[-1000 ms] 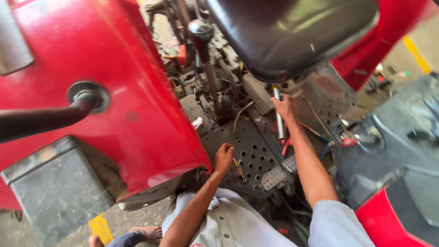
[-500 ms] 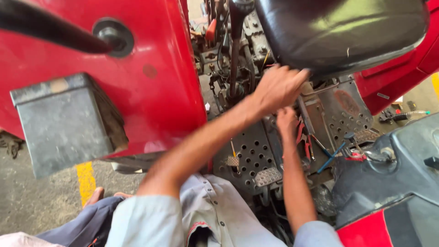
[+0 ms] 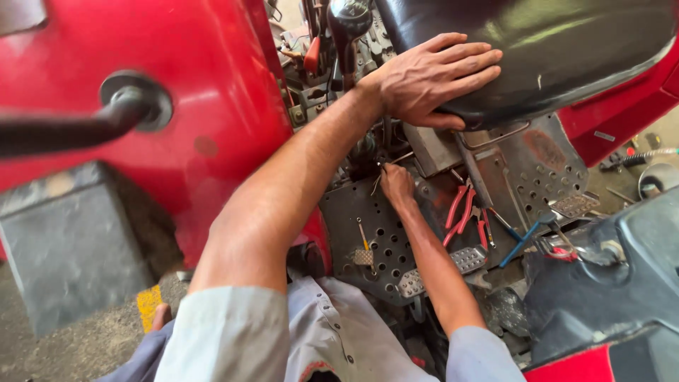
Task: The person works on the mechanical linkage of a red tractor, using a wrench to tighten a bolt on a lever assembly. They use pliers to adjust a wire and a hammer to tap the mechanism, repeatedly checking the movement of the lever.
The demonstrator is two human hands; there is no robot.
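My left hand [image 3: 431,78] lies flat on the front edge of the black tractor seat [image 3: 566,42], fingers spread and holding nothing. My right hand [image 3: 396,185] reaches down under the seat to the base of the gear lever [image 3: 348,18]. Its fingers are pinched on a thin metal piece at the back edge of the perforated floor plate [image 3: 353,212]. What lies under that hand is hidden.
Red-handled pliers [image 3: 460,209] and a blue-handled tool [image 3: 520,244] lie on the plate to the right of my right hand. A small yellow-handled tool [image 3: 363,237] lies nearer me. A red fender [image 3: 177,71] with a black lever [image 3: 64,131] and a grey box [image 3: 64,240] fill the left.
My left hand rose from the floor plate and came to rest on the seat. My right hand dropped from beside the seat to the lever's base. The view shifted closer.
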